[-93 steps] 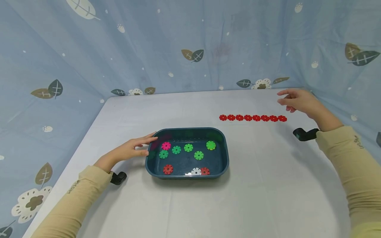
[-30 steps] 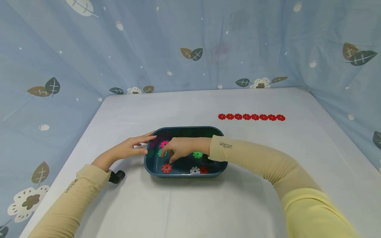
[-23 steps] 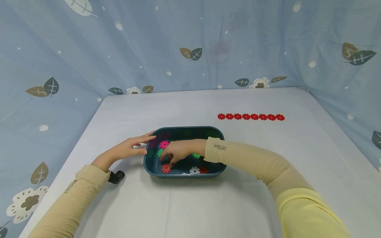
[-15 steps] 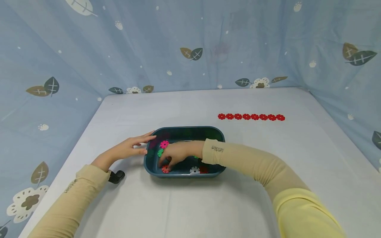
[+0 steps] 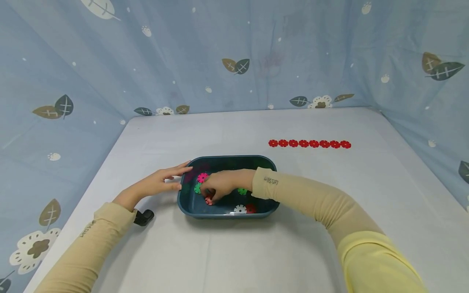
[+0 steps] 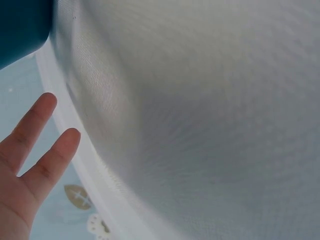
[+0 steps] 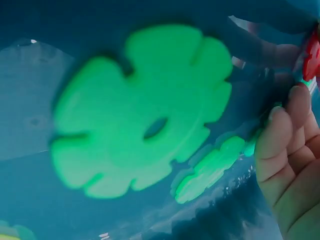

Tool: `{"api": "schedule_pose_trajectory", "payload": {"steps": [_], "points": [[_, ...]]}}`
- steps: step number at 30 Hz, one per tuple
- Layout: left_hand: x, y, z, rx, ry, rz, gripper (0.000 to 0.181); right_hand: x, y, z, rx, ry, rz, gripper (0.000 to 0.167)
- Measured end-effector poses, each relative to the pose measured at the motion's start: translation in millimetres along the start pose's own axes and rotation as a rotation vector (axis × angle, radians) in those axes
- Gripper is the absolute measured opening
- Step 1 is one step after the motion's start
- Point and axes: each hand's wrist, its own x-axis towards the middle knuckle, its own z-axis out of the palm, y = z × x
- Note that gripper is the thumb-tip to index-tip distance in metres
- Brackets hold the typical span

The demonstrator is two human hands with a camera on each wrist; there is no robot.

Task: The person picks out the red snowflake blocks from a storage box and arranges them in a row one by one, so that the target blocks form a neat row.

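Note:
A dark blue-green plastic basin (image 5: pixel 231 216) stands on the white-covered table. My left hand (image 5: pixel 155 183) touches its left rim with fingers spread and extended. Inside the basin, my right hand (image 5: pixel 221 181) pinches a red notched snowflake disc (image 5: pixel 209 200), tilted up between thumb and fingers; the same red disc (image 7: pixel 312 57) shows at the edge of the right wrist view. Near this hand lie a pink disc (image 5: pixel 202 177) and green discs (image 5: pixel 242 191), partly covered by the hand and forearm. A white disc (image 5: pixel 240 209) and another red disc (image 5: pixel 250 208) lie by the front wall.
Several red discs form a straight row (image 5: pixel 303 143) on the table behind and right of the basin. A black wrist device (image 5: pixel 143 217) sits under the left wrist. Patterned blue cloth (image 5: pixel 183 53) hangs behind the table.
My right hand has come from beyond the row's right end into the basin, reached down to the red disc at the front left, and lifted it slightly. My left hand stays at the rim.

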Motion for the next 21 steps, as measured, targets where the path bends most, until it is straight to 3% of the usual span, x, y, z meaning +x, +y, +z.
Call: {"api": "schedule_pose_trajectory", "payload": {"steps": [7, 21], "points": [[0.5, 0.2, -0.4, 0.002, -0.008, 0.005, 0.057, -5.9, 2.0, -2.8, 0.096, 0.012, 0.059, 0.024], [-0.1, 1.3, -0.4, 0.002, -0.004, -0.001, 0.057, -12.1, 5.3, -7.2, 0.265, 0.01, 0.084, 0.023]]}}
